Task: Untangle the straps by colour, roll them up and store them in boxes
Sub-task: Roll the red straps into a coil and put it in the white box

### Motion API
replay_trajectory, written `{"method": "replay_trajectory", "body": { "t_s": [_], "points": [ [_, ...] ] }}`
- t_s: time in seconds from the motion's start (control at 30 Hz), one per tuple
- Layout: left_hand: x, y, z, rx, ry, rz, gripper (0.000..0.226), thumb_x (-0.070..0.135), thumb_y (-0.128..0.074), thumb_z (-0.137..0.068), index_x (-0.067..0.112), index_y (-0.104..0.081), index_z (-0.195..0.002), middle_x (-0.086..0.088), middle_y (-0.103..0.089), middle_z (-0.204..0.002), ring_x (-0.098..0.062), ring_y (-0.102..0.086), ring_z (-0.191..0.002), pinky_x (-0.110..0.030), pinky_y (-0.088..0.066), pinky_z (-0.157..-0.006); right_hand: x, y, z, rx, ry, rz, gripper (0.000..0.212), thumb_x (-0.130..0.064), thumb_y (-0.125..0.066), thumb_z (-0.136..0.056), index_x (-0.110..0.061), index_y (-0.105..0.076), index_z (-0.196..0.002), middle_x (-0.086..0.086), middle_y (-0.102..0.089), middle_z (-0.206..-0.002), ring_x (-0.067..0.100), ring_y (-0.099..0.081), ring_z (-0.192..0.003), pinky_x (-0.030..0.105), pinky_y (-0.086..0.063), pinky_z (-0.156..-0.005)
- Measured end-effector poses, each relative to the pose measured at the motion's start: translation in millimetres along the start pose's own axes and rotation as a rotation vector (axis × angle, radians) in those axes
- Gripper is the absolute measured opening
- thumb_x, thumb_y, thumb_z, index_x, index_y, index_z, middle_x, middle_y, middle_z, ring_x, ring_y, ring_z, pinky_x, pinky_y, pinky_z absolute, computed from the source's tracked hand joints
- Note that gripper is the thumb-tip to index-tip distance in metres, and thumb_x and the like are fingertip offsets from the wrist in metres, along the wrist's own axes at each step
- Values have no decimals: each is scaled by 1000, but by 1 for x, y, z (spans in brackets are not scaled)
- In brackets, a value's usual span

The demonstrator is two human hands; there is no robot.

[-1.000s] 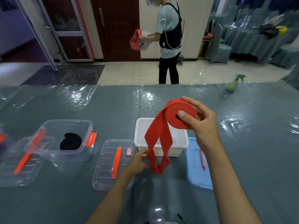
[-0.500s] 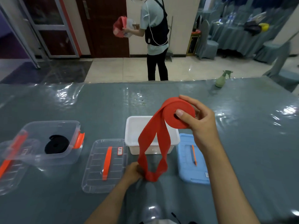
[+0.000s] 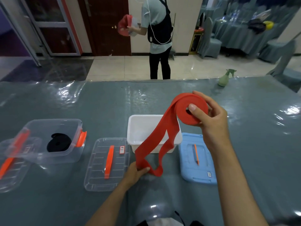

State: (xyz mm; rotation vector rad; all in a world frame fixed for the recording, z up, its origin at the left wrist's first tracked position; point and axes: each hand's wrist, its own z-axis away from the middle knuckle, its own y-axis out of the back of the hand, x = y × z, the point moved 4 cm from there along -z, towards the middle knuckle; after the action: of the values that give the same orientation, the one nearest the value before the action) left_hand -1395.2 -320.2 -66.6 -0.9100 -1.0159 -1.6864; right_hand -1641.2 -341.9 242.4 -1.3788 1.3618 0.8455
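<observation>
A second person (image 3: 158, 38) stands beyond the desk (image 3: 105, 103) at upper centre, and a green spray bottle (image 3: 224, 78) sits at the desk's far right. Centre frame, the white box (image 3: 135, 128) is partly hidden by the red strap (image 3: 162, 136). The clear box (image 3: 53, 139) at left holds a rolled black strap (image 3: 58, 143). A clear lid (image 3: 106, 163) carries a small unreadable label; a blue lid (image 3: 197, 159) lies at right. The right hand (image 3: 211, 121) grips the red roll, thumb on its centre, above the white box; the left hand (image 3: 135, 172) pinches the hanging loop low down.
</observation>
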Motion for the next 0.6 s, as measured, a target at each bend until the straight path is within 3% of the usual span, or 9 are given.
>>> {"method": "replay_trajectory", "body": {
  "t_s": [0.13,0.23,0.3,0.4,0.47,0.53,0.6],
  "points": [
    [2,28,8,324,34,110,30,14,-74,-100,8,-64,-128,-12,-73,-117,-32,-71,-108,-47,-60,-97,6,13,0,99,6,6,47,-35,-90,-77,-37,-78,-123,-2,-82,-108,17,-79,-99,36,-66,-76],
    [2,49,22,521,47,187,13,8,-69,-102,20,-66,-105,-19,-75,-97,-35,-75,-78,-53,-66,-77,10,21,0,144,13,-6,54,-41,-93,-75,-34,-76,-126,-1,-81,-109,19,-79,-100,43,-67,-79],
    [-1,60,27,588,34,59,15,3,-73,-97,15,-64,-94,-15,-74,-90,-37,-74,-81,-50,-63,-77,11,25,1,155,13,-15,60,-47,-95,-72,-32,-76,-127,-1,-81,-109,19,-79,-100,45,-66,-79],
    [-6,66,32,563,30,31,20,3,-77,-93,12,-61,-86,-13,-71,-83,-34,-67,-75,-51,-57,-75,10,26,2,141,20,0,62,-50,-94,-71,-34,-76,-127,-2,-81,-109,18,-79,-98,41,-66,-76],
    [-10,71,32,504,63,70,13,0,-73,-96,8,-63,-95,-17,-70,-77,-30,-64,-63,-49,-57,-65,10,25,3,126,28,6,59,-49,-94,-72,-34,-76,-126,-2,-81,-108,17,-78,-98,40,-66,-76],
    [-15,75,32,437,75,143,8,-8,-65,-98,-2,-63,-104,-19,-68,-69,-23,-64,-52,-45,-56,-62,11,23,2,109,32,15,53,-42,-93,-76,-33,-77,-125,-2,-81,-106,18,-78,-97,46,-67,-78],
    [-19,76,36,371,72,200,10,-14,-61,-97,-5,-65,-100,-16,-67,-61,-17,-65,-47,-44,-59,-64,12,21,2,91,31,25,48,-36,-90,-77,-33,-77,-124,-1,-82,-106,19,-78,-97,52,-66,-82]
  ]
}}
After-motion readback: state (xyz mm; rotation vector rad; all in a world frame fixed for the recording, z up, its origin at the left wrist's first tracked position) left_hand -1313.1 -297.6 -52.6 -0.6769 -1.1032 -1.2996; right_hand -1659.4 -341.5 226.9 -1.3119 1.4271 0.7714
